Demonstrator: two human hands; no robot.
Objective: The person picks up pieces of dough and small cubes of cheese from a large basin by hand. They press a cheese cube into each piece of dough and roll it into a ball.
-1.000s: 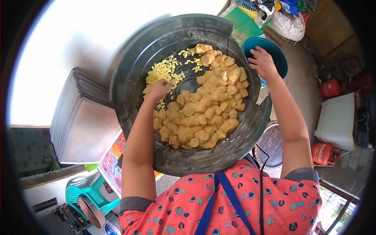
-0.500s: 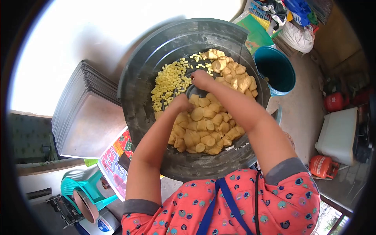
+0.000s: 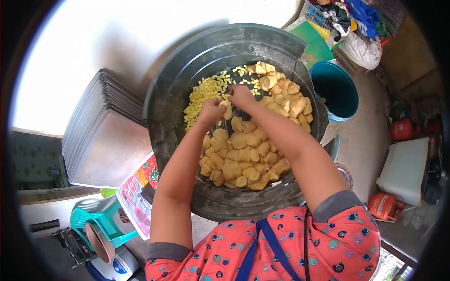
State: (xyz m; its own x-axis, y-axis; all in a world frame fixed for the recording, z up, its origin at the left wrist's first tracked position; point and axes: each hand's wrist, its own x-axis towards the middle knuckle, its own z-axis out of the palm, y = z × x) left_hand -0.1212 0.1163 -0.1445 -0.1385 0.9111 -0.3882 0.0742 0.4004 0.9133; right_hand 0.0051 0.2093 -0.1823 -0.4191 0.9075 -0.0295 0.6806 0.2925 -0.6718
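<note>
The middle of the frame is filled by a big black tub (image 3: 234, 206). A stack of trays (image 3: 103, 145) is seen at the left, just beside the tub. Much of the tub's floor is covered by dough (image 3: 239, 161), cut into soft tan lumps. Most of it is piled in the middle of the frame, and some is gathered higher and to the right. A green chair (image 3: 93, 220) is seen at the lower left. A white box (image 3: 404, 171) is placed at the right, and a blue bucket (image 3: 335, 93) is found at the upper right, close to the tub. A patch of yellow bits (image 3: 206, 93) is spread in the upper left part of the tub. A red tank (image 3: 384, 207) is set at the lower right, by the white box.

Both hands are held over the tub, by the yellow bits. The right hand (image 3: 241, 96) is bent, with its fingers drawn close together; whether anything is held cannot be told. The left hand (image 3: 213, 110) is curled, and one lump (image 3: 227, 110) is pinched at its fingertips, on its right side. The right hand's fingertips are just above the lump in the frame; whether it is touched by them cannot be told.
</note>
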